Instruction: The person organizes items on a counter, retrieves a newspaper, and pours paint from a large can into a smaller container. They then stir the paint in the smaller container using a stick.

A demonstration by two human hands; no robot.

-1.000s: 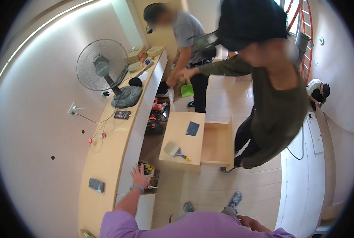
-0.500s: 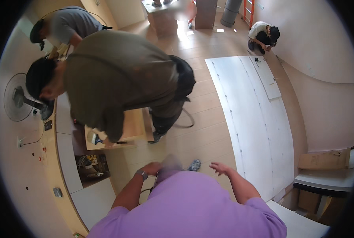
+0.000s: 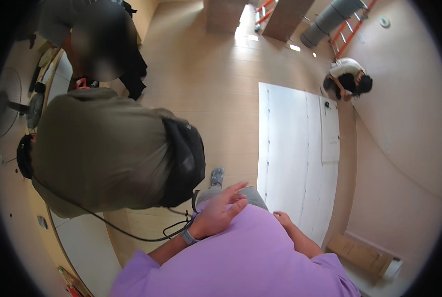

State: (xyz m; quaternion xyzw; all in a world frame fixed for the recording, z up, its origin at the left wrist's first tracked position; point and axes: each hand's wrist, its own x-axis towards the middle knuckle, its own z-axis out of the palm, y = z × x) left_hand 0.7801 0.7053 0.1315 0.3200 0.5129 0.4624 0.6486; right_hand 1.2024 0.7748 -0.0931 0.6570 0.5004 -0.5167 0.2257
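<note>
My left hand (image 3: 219,214) is held in front of my purple shirt with its fingers stretched out and nothing in it. A grey watch (image 3: 188,237) sits on that wrist, and a thin black cable (image 3: 132,238) loops right beside it. My right hand (image 3: 283,220) hangs at my right side. Its fingers look loose and hold nothing I can see, though the shirt partly hides them. Nearest to it is a large white board (image 3: 285,148) on the floor, crossed by rows of small dark marks. A narrower white panel (image 3: 330,143) lies on it, bearing a small black item (image 3: 327,105).
Close at my left a person in an olive shirt (image 3: 102,153) bends over, with another person (image 3: 97,39) beyond. Someone crouches (image 3: 347,76) by the right wall. An orange ladder (image 3: 349,34) and a grey cylinder (image 3: 330,22) stand far right; a cardboard box (image 3: 359,253) lies near right.
My left hand has come across my front, and my right hand has dropped toward my side. The olive-shirted person now appears nearer at my left. The view has shifted and turned.
</note>
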